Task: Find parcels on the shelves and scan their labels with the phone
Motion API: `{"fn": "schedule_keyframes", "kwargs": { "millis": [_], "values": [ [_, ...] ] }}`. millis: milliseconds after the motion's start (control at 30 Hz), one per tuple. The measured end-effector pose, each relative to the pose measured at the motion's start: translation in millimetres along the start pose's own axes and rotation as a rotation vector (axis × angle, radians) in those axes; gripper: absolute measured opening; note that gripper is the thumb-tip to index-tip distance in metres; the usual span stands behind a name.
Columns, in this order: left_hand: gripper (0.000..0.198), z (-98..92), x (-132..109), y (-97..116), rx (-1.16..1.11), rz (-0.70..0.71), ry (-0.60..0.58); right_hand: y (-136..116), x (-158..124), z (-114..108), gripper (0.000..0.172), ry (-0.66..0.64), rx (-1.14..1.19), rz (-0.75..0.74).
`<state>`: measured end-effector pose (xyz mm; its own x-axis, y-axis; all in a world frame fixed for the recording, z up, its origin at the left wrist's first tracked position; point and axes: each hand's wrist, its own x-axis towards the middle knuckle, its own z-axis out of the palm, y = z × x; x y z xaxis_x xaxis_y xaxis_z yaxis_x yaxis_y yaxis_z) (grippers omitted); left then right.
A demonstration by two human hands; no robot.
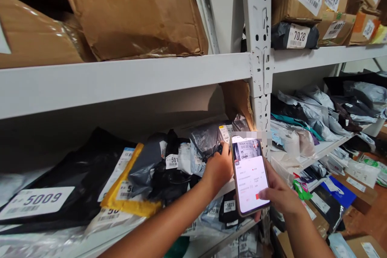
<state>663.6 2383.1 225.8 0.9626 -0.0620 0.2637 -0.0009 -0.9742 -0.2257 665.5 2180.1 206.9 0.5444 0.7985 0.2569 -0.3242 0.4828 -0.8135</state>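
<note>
Head view: my right fingers (265, 194) clamp the smartphone (250, 181), best held square to the label (225, 133) on the grey poly mailer (205, 139) below the shelf beam (136, 82), though I can't tell if my left fingers (225, 149) pinch that mailer.

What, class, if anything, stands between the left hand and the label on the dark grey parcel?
Nothing visible does: the left hand's index fingertip is at the lower edge of the label. The phone, in the right hand, is off to the right.
</note>
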Motion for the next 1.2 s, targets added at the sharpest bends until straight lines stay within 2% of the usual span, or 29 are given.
{"fn": "schedule_keyframes", "kwargs": {
  "millis": [167,333,433,533,600,667,767,867,1067,1200],
  "values": [
    [0.06,-20.9,4,11,0.057,-0.007,0.172,6,-27,-2,0.11,0.076,0.005,-0.018],
    [0.045,-37.9,27,9,0.086,0.008,0.268,13,-57,2,0.119,0.241,0.114,-0.049],
    [0.034,-44.7,35,3,0.081,0.001,0.386,19,-72,0,0.126,0.325,0.2,-0.061],
    [0.024,-44.0,32,-4,0.086,0.06,0.435,23,-82,-6,0.125,0.353,0.211,-0.032],
    [0.025,-37.4,27,-10,0.081,0.044,0.41,24,-86,-10,0.119,0.393,0.213,-0.018],
    [0.029,-27.1,21,-18,0.058,0.032,0.442,26,-86,-14,0.112,0.412,0.221,-0.026],
    [0.026,-10.8,12,-28,0.0,0.114,0.574,30,-79,-17,0.098,0.358,0.227,-0.038],
    [0.021,-1.7,5,-30,-0.065,0.185,0.643,31,-60,-16,0.091,0.317,0.197,-0.037],
    [0.019,0.8,0,-27,-0.133,0.165,0.615,4,-7,0,0.072,0.244,0.073,-0.022],
    [0.021,6.0,-1,-30,-0.188,0.162,0.584,-14,14,11,0.066,0.133,0.044,0.02]
  ]
}}
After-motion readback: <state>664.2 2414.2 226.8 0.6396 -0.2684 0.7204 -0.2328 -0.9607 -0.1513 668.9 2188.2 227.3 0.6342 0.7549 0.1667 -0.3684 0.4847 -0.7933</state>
